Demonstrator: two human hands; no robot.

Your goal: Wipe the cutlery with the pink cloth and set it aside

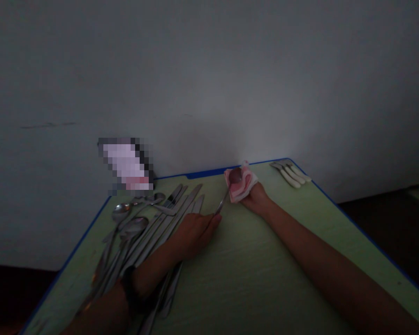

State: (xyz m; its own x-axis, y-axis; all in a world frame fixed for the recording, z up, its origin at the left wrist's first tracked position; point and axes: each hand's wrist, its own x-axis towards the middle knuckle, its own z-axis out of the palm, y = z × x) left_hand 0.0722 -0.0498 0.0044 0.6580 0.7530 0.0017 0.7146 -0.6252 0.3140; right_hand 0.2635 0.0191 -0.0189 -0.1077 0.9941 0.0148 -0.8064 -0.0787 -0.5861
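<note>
My left hand (197,232) is closed round the handle of a metal spoon (223,200), which points up and to the right. The spoon's bowl rests against a folded pink and white cloth (243,186). Beneath and behind that cloth is my right hand (256,199), gripping it, with most of its fingers hidden. Under and beside my left forearm lie several table knives (160,223) and several larger spoons (134,227), some partly covered by the arm.
A phone with a blurred screen (127,163) leans against the wall at the back left. Three pieces of white-handled cutlery (291,177) lie at the table's far right corner. The pale green table (258,279) has a blue edge and stands against a grey wall.
</note>
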